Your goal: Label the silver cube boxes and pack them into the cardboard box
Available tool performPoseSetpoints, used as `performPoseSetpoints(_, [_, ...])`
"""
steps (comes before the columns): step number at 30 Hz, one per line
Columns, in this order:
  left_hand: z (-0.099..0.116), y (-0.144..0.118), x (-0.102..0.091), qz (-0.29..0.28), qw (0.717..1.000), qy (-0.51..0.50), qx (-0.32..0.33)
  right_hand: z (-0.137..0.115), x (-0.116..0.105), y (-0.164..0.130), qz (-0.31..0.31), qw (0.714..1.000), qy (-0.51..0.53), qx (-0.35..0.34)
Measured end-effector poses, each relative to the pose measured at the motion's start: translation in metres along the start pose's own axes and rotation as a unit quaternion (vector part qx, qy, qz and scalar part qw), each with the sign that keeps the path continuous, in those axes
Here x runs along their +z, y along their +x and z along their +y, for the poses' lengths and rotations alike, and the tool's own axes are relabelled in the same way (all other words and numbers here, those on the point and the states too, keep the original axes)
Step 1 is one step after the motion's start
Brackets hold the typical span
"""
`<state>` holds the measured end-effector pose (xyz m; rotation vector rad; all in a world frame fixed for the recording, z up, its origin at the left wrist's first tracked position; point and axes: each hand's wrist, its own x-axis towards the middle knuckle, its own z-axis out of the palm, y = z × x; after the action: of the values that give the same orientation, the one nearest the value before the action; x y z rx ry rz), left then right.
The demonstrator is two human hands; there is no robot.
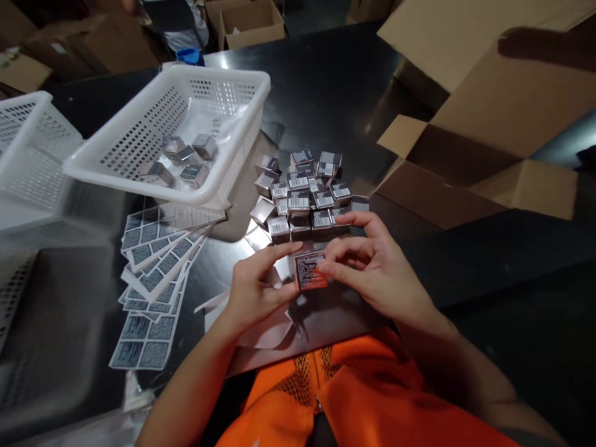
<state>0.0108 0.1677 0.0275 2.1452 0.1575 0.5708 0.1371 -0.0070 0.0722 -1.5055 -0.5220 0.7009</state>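
Pinching one small box (pixel 310 271) between them, the left hand (pixel 254 288) steadies it while the right hand (pixel 372 267) fingers its printed label, near the box pile (pixel 302 195).

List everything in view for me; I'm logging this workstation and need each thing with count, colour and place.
small box in hand: one, silver with a red-edged label, held between both hands
pile of small boxes: about twenty, silver with barcode labels, table centre
white baskets: two, left; the nearer holds about five silver boxes
label sheets: several, grey on white, fanned out left of the hands
backing paper scraps: white, under the hands
cardboard cartons: brown, open, right and far edge
table: dark, glossy
orange vest: one, bottom centre
left hand: holding the box
right hand: holding the box
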Motion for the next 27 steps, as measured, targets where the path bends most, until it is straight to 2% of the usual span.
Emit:
performPoseSetpoints(8, [-0.002,-0.001,0.001,0.003,1.000,-0.005,0.013,-0.001,0.003,-0.003,0.018,1.000,-0.012,-0.004])
performPoseSetpoints(11, [-0.003,-0.001,0.001,0.007,1.000,-0.006,0.018,0.003,0.007,-0.003,0.045,0.998,-0.039,-0.020])
performPoseSetpoints(14, [-0.002,0.000,0.000,0.013,1.000,0.000,0.015,0.010,0.009,-0.001,0.106,0.989,-0.089,-0.060])
performPoseSetpoints(17, [0.002,0.001,0.000,0.053,0.998,0.004,-0.024,0.017,0.009,0.002,0.175,0.971,-0.118,-0.110])
performPoseSetpoints(19, [0.004,0.002,0.000,0.108,0.991,0.007,-0.075,0.021,0.011,-0.001,0.180,0.970,-0.104,-0.126])
performPoseSetpoints(21, [0.005,0.002,-0.001,0.167,0.980,0.022,-0.110,0.026,0.016,-0.007,0.130,0.981,-0.095,-0.106])
performPoseSetpoints(23, [0.003,0.003,-0.002,0.202,0.972,0.035,-0.114,0.032,0.023,-0.013,0.029,0.993,-0.093,-0.060])
performPoseSetpoints(25, [0.001,0.003,-0.003,0.211,0.972,0.023,-0.098,0.037,0.029,-0.014,-0.075,0.995,-0.062,-0.008])
performPoseSetpoints(27, [-0.001,0.003,-0.003,0.205,0.975,-0.011,-0.080,0.040,0.032,-0.010,-0.147,0.988,0.003,0.038])
